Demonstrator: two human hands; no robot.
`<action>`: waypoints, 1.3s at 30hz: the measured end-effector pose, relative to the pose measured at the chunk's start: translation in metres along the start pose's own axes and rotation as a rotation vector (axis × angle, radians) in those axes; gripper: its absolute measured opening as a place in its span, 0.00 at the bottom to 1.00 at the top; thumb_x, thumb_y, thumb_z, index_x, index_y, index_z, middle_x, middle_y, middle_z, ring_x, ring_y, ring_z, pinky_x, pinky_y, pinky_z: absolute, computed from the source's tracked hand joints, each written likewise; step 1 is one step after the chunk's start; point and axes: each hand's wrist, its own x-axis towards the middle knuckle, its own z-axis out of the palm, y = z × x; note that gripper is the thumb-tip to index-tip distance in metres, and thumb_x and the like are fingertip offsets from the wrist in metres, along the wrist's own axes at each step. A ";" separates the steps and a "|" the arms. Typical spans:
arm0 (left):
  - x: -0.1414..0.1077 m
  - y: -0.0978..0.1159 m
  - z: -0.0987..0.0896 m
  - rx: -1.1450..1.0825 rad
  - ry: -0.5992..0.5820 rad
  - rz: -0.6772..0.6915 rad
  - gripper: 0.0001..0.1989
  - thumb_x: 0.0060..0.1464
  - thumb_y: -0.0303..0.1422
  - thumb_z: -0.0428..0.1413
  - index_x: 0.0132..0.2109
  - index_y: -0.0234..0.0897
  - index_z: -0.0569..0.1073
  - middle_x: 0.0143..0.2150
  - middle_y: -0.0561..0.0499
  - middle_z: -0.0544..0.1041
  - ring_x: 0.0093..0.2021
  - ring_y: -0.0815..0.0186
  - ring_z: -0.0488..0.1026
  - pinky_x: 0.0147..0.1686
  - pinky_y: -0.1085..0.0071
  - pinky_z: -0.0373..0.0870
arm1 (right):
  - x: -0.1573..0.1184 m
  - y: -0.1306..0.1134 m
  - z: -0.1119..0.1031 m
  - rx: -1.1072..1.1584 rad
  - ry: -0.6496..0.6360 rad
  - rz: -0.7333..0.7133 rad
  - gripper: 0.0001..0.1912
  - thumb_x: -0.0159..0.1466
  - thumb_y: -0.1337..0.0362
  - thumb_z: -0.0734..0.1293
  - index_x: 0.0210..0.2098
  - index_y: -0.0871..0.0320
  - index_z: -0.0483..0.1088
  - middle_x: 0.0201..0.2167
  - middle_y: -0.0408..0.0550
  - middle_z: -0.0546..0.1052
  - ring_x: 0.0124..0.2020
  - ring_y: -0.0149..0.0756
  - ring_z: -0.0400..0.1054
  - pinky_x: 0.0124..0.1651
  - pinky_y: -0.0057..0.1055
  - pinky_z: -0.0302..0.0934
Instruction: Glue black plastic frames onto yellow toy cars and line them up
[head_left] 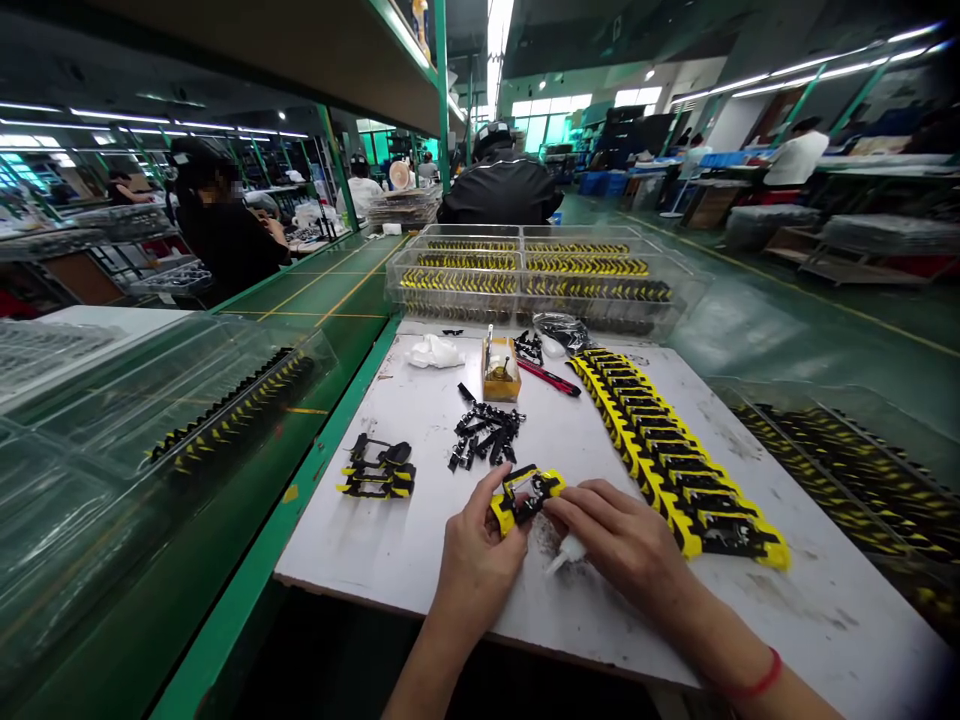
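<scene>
Our left fingers [486, 494] grip a yellow-and-black frame [529, 502], likely steadying its three-o'clock end for our right fingers [583, 512], holding a white nozzle [571, 549].

Left hand [480, 560]'s got a yellow-black part [531, 500] over the desk [352, 545], right hand [630, 540]'s fingers up against its 3 o'clock edge, white nozzle [568, 551] poking out underneath. Loose black clips [491, 438] at 11, long yellow-black row [679, 455] sweeping 1 to 3.
</scene>
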 end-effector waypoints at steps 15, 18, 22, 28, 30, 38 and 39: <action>0.000 -0.002 -0.001 0.165 0.026 -0.030 0.30 0.51 0.32 0.58 0.61 0.44 0.63 0.32 0.55 0.76 0.27 0.71 0.70 0.29 0.76 0.67 | 0.001 -0.002 0.002 0.213 -0.055 0.210 0.20 0.52 0.84 0.55 0.37 0.58 0.66 0.36 0.48 0.70 0.38 0.37 0.65 0.39 0.32 0.62; 0.000 -0.002 -0.001 0.176 0.012 -0.030 0.29 0.51 0.32 0.58 0.60 0.45 0.64 0.31 0.55 0.76 0.28 0.70 0.70 0.28 0.76 0.67 | -0.001 0.001 0.003 0.207 -0.088 0.202 0.16 0.55 0.81 0.58 0.37 0.57 0.65 0.36 0.48 0.69 0.37 0.36 0.65 0.39 0.31 0.61; 0.001 -0.001 -0.001 0.161 -0.008 -0.022 0.27 0.51 0.32 0.58 0.59 0.44 0.66 0.34 0.54 0.77 0.30 0.69 0.72 0.32 0.74 0.69 | 0.003 0.006 -0.002 0.121 -0.141 0.133 0.10 0.60 0.77 0.60 0.37 0.58 0.65 0.35 0.49 0.69 0.35 0.37 0.65 0.36 0.30 0.61; 0.006 -0.004 -0.003 -0.049 -0.053 -0.097 0.31 0.48 0.30 0.61 0.60 0.37 0.65 0.35 0.51 0.78 0.34 0.68 0.74 0.36 0.74 0.70 | 0.013 0.005 -0.011 0.021 -0.179 0.016 0.10 0.63 0.77 0.57 0.35 0.60 0.65 0.32 0.49 0.68 0.32 0.37 0.63 0.31 0.31 0.57; 0.006 -0.001 -0.004 -0.141 -0.084 -0.119 0.32 0.47 0.29 0.61 0.61 0.37 0.64 0.38 0.50 0.79 0.37 0.67 0.75 0.39 0.73 0.71 | 0.013 0.005 -0.011 0.013 -0.173 0.010 0.08 0.64 0.76 0.57 0.35 0.60 0.65 0.32 0.49 0.68 0.31 0.37 0.62 0.32 0.31 0.57; 0.004 0.005 -0.007 -0.175 -0.135 -0.115 0.32 0.49 0.30 0.61 0.61 0.38 0.63 0.44 0.47 0.79 0.41 0.65 0.75 0.40 0.73 0.70 | 0.010 0.012 -0.012 0.168 -0.175 0.069 0.13 0.62 0.79 0.57 0.38 0.59 0.67 0.34 0.49 0.69 0.34 0.35 0.65 0.35 0.29 0.60; 0.004 0.006 -0.007 -0.174 -0.140 -0.108 0.31 0.50 0.30 0.61 0.61 0.38 0.63 0.44 0.47 0.79 0.42 0.65 0.75 0.40 0.73 0.70 | 0.009 0.014 -0.011 0.183 -0.168 0.072 0.13 0.62 0.79 0.57 0.38 0.58 0.67 0.34 0.49 0.70 0.34 0.34 0.65 0.35 0.28 0.61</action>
